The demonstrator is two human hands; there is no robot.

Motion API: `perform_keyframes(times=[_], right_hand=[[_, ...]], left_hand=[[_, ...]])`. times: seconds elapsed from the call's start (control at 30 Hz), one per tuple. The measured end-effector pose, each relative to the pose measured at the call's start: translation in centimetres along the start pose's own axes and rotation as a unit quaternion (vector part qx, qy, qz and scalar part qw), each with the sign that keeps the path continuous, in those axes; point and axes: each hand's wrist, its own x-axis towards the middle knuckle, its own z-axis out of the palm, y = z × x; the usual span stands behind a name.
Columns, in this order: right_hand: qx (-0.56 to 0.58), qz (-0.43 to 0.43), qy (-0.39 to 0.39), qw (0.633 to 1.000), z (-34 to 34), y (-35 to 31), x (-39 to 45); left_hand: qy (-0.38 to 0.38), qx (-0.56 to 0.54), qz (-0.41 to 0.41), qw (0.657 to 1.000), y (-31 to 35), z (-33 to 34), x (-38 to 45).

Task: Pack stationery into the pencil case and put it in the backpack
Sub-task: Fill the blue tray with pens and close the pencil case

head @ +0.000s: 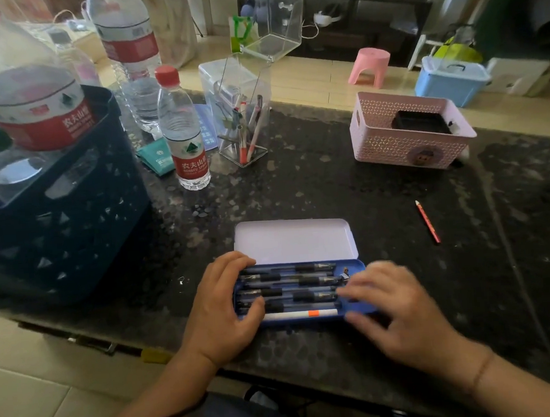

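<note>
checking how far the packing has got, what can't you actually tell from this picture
- Head view: the right hand is motion-blurred, so whether its fingers touch a pen is unclear.
- The left hand covers the left end of the pencil case and the pen ends there.
- No backpack shows in the frame.
- The pink basket wall hides what the black box holds.

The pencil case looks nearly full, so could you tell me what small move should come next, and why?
Probably reach the right hand for the red pencil, which lies loose on the table right of the open pencil case, before closing the lid.
</note>
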Motion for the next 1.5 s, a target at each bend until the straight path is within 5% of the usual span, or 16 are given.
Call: perform_keyframes(times=[0.13, 0.2, 0.27, 0.5, 0.63, 0.83, 1.07, 1.17, 1.23, 1.33, 1.4, 1.5], right_hand=[[-0.064, 0.26, 0.119, 0.956, -0.8, 8.5, 2.6], [-0.104, 0.436, 0.07, 0.891, -1.2, 13.1, 3.3], [-0.119, 0.516, 0.02, 0.848, -1.0, 15.6, 3.3], [-0.072, 0.481, 0.108, 0.867, -1.5, 13.2, 3.8], [0.031, 0.224, 0.08, 0.971, -0.7, 4.5, 3.6], [0.059, 0.035, -0.024, 0.997, 2.8, -3.3, 3.1], [0.033, 0.0, -0.034, 0.999, 2.9, -3.1, 3.1], [0.041, 0.049, 0.014, 0.998, 2.2, -1.6, 2.9], [0.065, 0.182, 0.057, 0.98, 1.9, -0.1, 3.1], [0.222, 0.422, 0.031, 0.878, 0.9, 0.9, 4.1], [0.35, 0.464, 0.015, 0.813, 0.5, 1.0, 4.4], [0.43, 0.47, 0.022, 0.77, 0.0, 1.4, 4.4]], left_hand=[[-0.002, 0.029, 0.019, 0.999, 0.0, 0.0, 0.1], [-0.007, 0.03, 0.023, 0.999, 0.1, 0.0, 0.1], [-0.007, 0.029, 0.024, 0.999, 0.0, -0.1, 0.1], [0.024, 0.0, -0.016, 1.0, -0.5, 0.3, -0.1], [0.07, 0.033, -0.034, 0.996, -1.0, 0.6, 0.1], [0.039, 0.066, -0.123, 0.989, -0.8, 0.7, 0.0], [0.027, 0.073, -0.112, 0.991, -1.3, 0.8, 0.3], [0.037, 0.046, -0.096, 0.994, -0.9, 0.7, 0.2], [0.047, 0.004, -0.083, 0.995, -0.9, 0.6, 0.2], [0.055, -0.086, -0.073, 0.992, -1.0, 0.3, 0.4], [0.06, -0.164, -0.085, 0.981, -0.8, 0.2, 0.4], [0.074, -0.269, -0.116, 0.953, -0.4, 0.1, 0.3]])
